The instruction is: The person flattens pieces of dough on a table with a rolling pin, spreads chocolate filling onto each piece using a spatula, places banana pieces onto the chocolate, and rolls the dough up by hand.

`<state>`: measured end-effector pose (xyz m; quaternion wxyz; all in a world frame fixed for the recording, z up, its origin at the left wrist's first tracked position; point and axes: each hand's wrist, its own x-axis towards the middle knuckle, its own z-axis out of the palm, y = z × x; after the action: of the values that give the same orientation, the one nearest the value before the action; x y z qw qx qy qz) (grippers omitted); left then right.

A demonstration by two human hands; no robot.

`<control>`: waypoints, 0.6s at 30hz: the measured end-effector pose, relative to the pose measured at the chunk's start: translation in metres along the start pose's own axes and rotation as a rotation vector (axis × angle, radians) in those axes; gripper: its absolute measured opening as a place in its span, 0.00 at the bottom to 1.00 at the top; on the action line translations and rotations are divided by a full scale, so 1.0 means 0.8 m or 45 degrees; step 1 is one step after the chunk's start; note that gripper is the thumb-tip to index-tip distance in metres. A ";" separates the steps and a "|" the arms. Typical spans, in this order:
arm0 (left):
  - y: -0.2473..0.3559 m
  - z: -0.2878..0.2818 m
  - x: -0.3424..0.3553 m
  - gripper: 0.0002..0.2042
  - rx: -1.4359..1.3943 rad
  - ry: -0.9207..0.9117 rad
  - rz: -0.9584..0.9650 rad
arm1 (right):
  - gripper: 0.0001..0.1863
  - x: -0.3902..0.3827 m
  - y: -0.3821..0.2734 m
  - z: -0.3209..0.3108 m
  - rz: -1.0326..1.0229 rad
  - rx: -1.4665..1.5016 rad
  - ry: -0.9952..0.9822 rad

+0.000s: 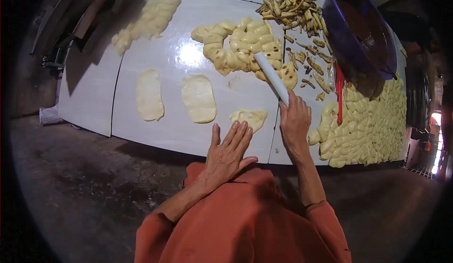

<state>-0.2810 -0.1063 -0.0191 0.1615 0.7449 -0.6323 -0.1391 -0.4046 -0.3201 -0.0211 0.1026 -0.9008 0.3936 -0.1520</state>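
Note:
My left hand (227,154) lies with its fingers outstretched, the fingertips on the near edge of a small piece of dough (252,116). In my right hand (296,121) is one end of a pale, smooth rolling pin (272,78). It slants away from me to the left, its far end over a cluster of dough lumps (255,38), some with brown spots. To the left of the small piece lie two flattened ovals of dough, a nearer one (199,97) and a farther one (150,95).
A white table (174,135) bears everything. At far right stands a deep purple basin (342,41) beside a heap of brownish strips (292,12). A red-handled tool (339,95) lies by many packed dough pieces (365,131). More dough (148,22) sits far left.

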 end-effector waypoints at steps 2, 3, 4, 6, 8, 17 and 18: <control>-0.004 -0.003 -0.008 0.41 0.014 -0.001 -0.015 | 0.26 0.000 0.003 -0.014 -0.017 0.007 -0.011; -0.005 -0.005 -0.015 0.41 0.013 0.104 0.020 | 0.25 -0.004 0.006 -0.026 -0.128 0.065 -0.014; -0.006 -0.009 -0.021 0.41 0.014 0.206 0.060 | 0.25 -0.010 0.010 -0.038 -0.233 0.124 -0.014; -0.005 -0.012 -0.025 0.41 -0.038 0.307 0.068 | 0.25 -0.023 0.014 -0.054 -0.309 0.160 -0.069; -0.008 -0.005 -0.016 0.40 0.074 0.533 -0.023 | 0.26 -0.023 0.010 -0.056 -0.521 0.181 -0.291; -0.041 -0.022 0.062 0.30 0.098 0.144 -0.365 | 0.29 0.015 -0.017 0.002 -0.174 -0.142 -0.348; -0.050 -0.026 0.083 0.30 0.081 0.134 -0.361 | 0.29 0.030 -0.019 0.008 -0.164 -0.153 -0.362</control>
<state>-0.2262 -0.1648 -0.0170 0.1492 0.8377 -0.5155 -0.1012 -0.3767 -0.3275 -0.0179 0.0933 -0.9412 0.3248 -0.0056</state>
